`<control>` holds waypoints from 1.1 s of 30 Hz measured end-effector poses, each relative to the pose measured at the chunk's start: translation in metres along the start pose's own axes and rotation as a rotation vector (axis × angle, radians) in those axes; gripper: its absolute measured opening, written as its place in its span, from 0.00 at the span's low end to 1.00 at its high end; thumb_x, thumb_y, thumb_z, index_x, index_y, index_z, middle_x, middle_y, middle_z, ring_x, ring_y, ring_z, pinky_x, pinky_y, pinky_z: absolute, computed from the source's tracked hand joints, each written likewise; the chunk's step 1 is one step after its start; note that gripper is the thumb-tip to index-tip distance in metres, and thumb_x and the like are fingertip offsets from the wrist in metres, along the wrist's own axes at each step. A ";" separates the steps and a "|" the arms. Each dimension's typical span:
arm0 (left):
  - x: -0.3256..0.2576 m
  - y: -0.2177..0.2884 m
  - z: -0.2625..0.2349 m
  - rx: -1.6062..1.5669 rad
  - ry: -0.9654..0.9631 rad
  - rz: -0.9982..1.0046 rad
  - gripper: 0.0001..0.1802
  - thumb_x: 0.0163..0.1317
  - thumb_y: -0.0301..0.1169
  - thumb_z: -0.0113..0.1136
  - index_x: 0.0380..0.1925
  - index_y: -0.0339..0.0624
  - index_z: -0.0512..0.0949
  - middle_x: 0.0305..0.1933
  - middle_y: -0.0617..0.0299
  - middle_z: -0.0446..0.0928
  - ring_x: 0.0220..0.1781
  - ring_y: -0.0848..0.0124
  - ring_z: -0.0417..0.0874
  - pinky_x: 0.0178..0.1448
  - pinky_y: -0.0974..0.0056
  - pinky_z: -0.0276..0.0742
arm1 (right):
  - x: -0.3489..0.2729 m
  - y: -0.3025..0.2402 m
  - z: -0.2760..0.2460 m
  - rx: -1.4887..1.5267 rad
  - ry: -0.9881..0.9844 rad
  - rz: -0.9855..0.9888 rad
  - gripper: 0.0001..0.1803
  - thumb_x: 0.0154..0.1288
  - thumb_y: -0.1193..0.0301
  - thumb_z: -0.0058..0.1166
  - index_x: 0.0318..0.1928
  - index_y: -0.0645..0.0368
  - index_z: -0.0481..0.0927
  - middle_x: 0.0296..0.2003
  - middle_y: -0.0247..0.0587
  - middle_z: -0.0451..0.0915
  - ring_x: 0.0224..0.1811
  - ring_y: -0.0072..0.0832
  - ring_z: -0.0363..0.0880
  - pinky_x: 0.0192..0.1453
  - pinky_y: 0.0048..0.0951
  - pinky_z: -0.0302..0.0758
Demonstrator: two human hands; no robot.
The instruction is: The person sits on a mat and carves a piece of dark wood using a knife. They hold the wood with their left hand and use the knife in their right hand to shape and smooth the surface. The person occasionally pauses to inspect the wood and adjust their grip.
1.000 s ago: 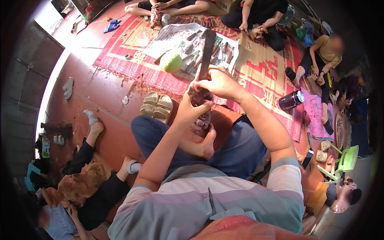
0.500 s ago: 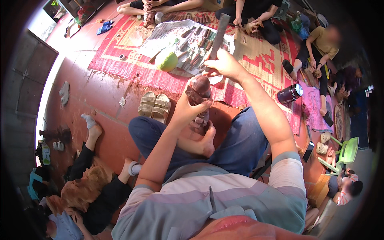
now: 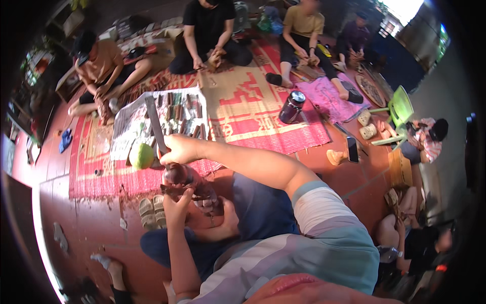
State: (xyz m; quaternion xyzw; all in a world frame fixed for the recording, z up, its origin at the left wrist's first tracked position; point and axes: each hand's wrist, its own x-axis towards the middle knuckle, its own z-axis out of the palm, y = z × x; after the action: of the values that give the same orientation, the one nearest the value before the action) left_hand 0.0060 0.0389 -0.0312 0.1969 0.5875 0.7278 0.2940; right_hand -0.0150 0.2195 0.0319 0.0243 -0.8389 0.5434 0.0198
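In my left hand (image 3: 177, 205) I hold a reddish-brown carved wooden figure (image 3: 202, 190). My fingers and thumb are wrapped around its side, and its lower part is by my bare foot (image 3: 225, 223). My right hand (image 3: 181, 149) is closed round the near end of a long flat grey tool (image 3: 154, 119), which looks like a file. The tool points up and away, with its lower end close to the figure's rounded top. The fist hides that end, so I cannot tell whether it touches the wood.
A red and straw-coloured mat (image 3: 243, 116) carries a white sheet (image 3: 121, 116) covered with several carving tools. A green round fruit (image 3: 142, 156), sandals (image 3: 152, 213), a dark flask (image 3: 292, 107) and a phone (image 3: 352, 149) lie around me. Several people sit working nearby.
The view has swung to the right, so everything shifts left in it. My right hand with the tool has come closer to the figure's top. Both grips stay the same.
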 end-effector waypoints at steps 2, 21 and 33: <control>0.000 0.003 0.001 0.034 -0.023 -0.001 0.29 0.52 0.23 0.60 0.55 0.36 0.62 0.43 0.60 0.74 0.43 0.73 0.76 0.48 0.69 0.72 | -0.002 0.001 -0.011 0.189 0.067 0.101 0.10 0.49 0.72 0.60 0.32 0.61 0.75 0.25 0.37 0.77 0.26 0.24 0.76 0.32 0.28 0.73; 0.001 0.002 -0.008 0.031 -0.067 0.090 0.33 0.61 0.37 0.51 0.63 0.36 0.54 0.54 0.54 0.68 0.51 0.66 0.74 0.56 0.61 0.69 | -0.002 0.001 -0.015 0.106 0.067 0.064 0.09 0.51 0.73 0.57 0.33 0.62 0.74 0.27 0.42 0.79 0.33 0.30 0.81 0.36 0.29 0.76; 0.006 -0.029 -0.015 0.125 -0.051 0.045 0.32 0.52 0.25 0.64 0.56 0.38 0.60 0.39 0.63 0.72 0.36 0.78 0.73 0.39 0.73 0.71 | -0.007 0.033 0.035 -0.152 0.175 -0.277 0.08 0.50 0.69 0.58 0.31 0.58 0.77 0.25 0.43 0.80 0.31 0.35 0.80 0.37 0.33 0.74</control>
State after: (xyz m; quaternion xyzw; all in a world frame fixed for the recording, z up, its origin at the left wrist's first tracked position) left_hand -0.0019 0.0355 -0.0632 0.2464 0.6197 0.6907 0.2796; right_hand -0.0107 0.2009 -0.0126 0.0909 -0.8612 0.4706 0.1692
